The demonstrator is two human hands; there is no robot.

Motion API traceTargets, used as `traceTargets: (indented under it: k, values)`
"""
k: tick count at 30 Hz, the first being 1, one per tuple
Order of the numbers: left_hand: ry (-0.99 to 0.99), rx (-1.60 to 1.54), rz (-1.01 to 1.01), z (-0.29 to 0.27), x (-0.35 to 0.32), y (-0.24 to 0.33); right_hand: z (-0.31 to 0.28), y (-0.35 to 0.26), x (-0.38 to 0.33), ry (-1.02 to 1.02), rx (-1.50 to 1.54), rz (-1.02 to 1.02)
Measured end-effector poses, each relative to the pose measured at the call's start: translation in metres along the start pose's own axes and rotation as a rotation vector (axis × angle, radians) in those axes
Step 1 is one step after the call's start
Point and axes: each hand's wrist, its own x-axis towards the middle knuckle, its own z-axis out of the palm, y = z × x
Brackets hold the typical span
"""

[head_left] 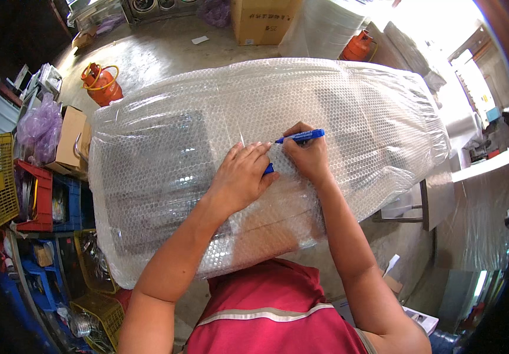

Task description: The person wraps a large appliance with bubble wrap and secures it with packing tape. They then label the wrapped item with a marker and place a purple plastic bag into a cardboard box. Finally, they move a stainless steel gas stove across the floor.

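Observation:
A large package in clear bubble wrap (166, 177) lies in front of me, with dark and brown areas showing through the wrap. My right hand (309, 154) grips a blue marker (307, 136), its tip pointing left and down at the wrap near my left fingertips. Whether the tip touches the film I cannot tell. My left hand (240, 177) rests on the wrap just left of the marker, fingers pointing away from me. Between its thumb and forefinger sits a blue marker cap (268, 169).
Orange gas cylinders (102, 85) stand behind the package at the far left and far right. A cardboard box (260, 23) is at the back. To the left are yellow and red crates (35, 197), another carton (73, 138) and purple plastic film (41, 127). Metal panels (440, 197) stand at right.

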Motion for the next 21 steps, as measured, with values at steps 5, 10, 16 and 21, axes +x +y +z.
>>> traceTargets:
  k: [5,10,16,21]
  values:
    - [0.010,-0.016,-0.021,0.001,0.001,0.000,-0.001,0.000,0.001,-0.001,-0.064,0.044]
    - [-0.036,0.014,-0.028,0.000,0.002,0.000,0.000,0.002,-0.001,0.037,0.025,0.030]
    - [-0.082,0.033,0.036,-0.006,0.003,0.007,-0.005,0.007,0.000,0.179,0.183,0.023]
    - [-0.110,0.006,0.052,-0.008,0.004,0.013,-0.008,0.004,-0.001,0.104,0.078,0.022]
